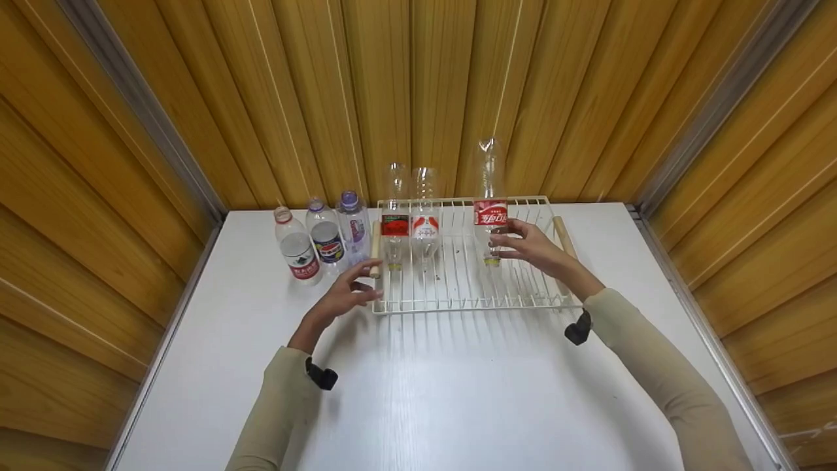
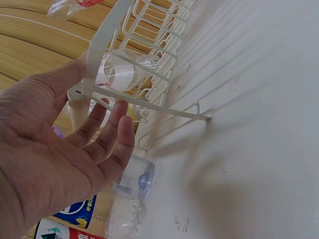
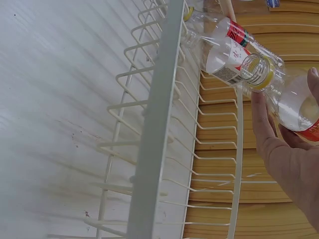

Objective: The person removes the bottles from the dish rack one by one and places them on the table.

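Note:
My right hand grips an upside-down clear plastic bottle with a red label and a yellow ring at its open mouth, held over the right half of a white wire rack. In the right wrist view, that bottle's mouth points down toward the wires. My left hand holds the rack's left end by its wooden handle, thumb and fingers on either side of the frame. Two more inverted bottles, one with a red-and-black label and one with a white-and-red label, stand in the rack's left part.
Left of the rack, three bottles stand upright on the white table: a red-and-white labelled one, a blue-labelled one and a purple-tinted one. Another wooden handle is at the rack's right end. Wood-patterned panels enclose the table.

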